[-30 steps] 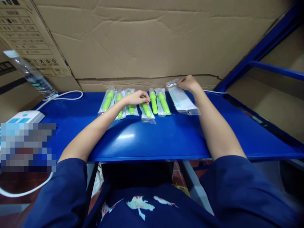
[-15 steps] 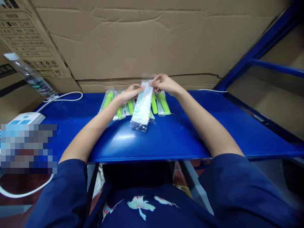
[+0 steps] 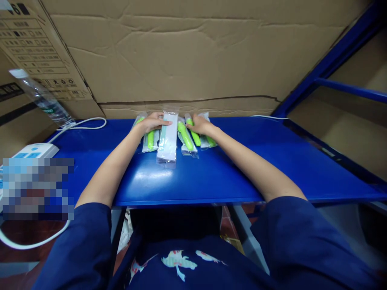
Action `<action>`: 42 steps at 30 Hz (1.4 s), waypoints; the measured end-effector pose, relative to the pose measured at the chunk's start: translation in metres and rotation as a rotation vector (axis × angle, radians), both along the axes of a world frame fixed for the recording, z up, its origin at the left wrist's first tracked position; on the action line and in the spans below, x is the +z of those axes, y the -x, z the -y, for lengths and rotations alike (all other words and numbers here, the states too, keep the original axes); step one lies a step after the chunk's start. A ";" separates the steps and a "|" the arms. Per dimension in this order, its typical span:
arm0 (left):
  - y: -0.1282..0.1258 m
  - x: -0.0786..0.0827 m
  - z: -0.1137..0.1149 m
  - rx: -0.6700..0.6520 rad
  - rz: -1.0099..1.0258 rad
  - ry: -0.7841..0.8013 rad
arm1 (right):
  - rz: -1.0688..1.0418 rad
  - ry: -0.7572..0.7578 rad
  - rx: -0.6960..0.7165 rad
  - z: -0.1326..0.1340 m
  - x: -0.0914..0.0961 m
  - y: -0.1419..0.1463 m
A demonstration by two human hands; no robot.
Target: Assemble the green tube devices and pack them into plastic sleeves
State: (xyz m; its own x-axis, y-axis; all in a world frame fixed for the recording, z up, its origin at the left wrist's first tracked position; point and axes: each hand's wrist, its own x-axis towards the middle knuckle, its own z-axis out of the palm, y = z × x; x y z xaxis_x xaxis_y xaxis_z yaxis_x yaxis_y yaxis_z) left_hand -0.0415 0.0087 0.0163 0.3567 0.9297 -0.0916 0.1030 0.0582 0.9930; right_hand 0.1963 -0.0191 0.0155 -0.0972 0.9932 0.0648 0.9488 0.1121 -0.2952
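Note:
My left hand [image 3: 153, 122] pinches a flat clear plastic packet [image 3: 168, 141] with white and pale blue contents, thumb across its front. The packet is held above the row of bags and covers part of it. My right hand [image 3: 201, 124] is closed at a clear bag with a bright green stick-shaped object [image 3: 194, 135], thumb against its upper part. Another bagged green object [image 3: 186, 137] lies between my hands. Beneath my right hand is a further bagged green object [image 3: 211, 141], partly hidden. To the left, a green object in a bag [image 3: 150, 140] lies below my left hand.
A blue table [image 3: 242, 161] meets a cardboard wall [image 3: 193, 60] at the back. At left stand a clear plastic bottle [image 3: 45, 102] and a white power strip [image 3: 39, 151] with a cable. A blue metal frame [image 3: 329, 60] rises at right.
My left hand has moved left with the flat packet, which now hangs straighter. My right hand has let go of that packet and come down onto the bagged green objects at right.

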 end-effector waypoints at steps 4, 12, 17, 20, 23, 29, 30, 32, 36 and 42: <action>-0.004 -0.001 0.005 0.027 0.003 -0.032 | -0.110 0.143 -0.017 0.010 0.005 0.009; 0.003 -0.003 0.012 0.172 0.037 -0.108 | -0.363 0.058 -0.051 0.018 0.007 -0.017; 0.015 -0.008 0.024 0.103 0.096 -0.108 | -0.595 -0.136 0.035 0.019 0.006 -0.039; 0.018 -0.009 0.029 0.075 0.055 -0.115 | -0.635 -0.258 0.097 0.025 0.010 -0.042; 0.013 -0.008 0.034 0.033 -0.029 -0.141 | -0.768 -0.226 0.181 0.035 0.019 -0.035; -0.005 -0.006 0.050 -0.046 -0.093 -0.143 | -0.833 -0.211 0.138 0.034 0.044 -0.005; -0.007 -0.005 0.052 -0.048 -0.088 -0.146 | -0.831 -0.230 0.135 0.029 0.046 0.000; -0.008 -0.005 0.055 -0.060 -0.068 -0.147 | -0.831 -0.275 0.141 0.017 0.049 0.006; -0.008 -0.003 0.057 -0.064 -0.031 -0.151 | -0.816 -0.349 0.082 0.001 0.049 0.012; -0.008 -0.006 0.057 -0.064 0.007 -0.149 | -0.943 -0.284 0.032 0.003 0.045 0.018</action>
State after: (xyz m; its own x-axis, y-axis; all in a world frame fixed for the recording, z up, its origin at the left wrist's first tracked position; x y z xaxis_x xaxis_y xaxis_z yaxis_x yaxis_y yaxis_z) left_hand -0.0336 -0.0479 0.0102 0.4157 0.9082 0.0486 0.0951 -0.0965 0.9908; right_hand 0.1782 -0.0223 0.0603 0.0908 0.9265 0.3653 0.3333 0.3174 -0.8878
